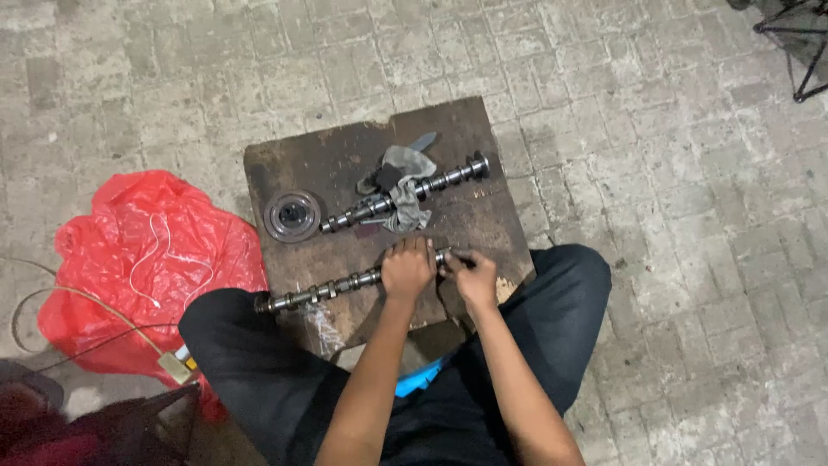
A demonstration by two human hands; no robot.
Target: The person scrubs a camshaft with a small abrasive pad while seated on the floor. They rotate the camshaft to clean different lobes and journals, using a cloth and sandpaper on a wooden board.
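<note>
Two hands, left (407, 269) and right (474, 278), clasp near camshaft (345, 283); overhanging the board (345, 155), it could roll off.

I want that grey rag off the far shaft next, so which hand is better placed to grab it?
Probably the right hand: it only pinches the near camshaft at its end, nearer the grey rag; the left hand grips the shaft's middle.

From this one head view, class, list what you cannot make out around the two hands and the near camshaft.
- Near camshaft: middle hidden under left hand.
- Right hand: whatever it pinches at the shaft end is too small to tell.
- Far camshaft: partly covered by grey rag.
- Board: near edge hidden by knees.
</note>
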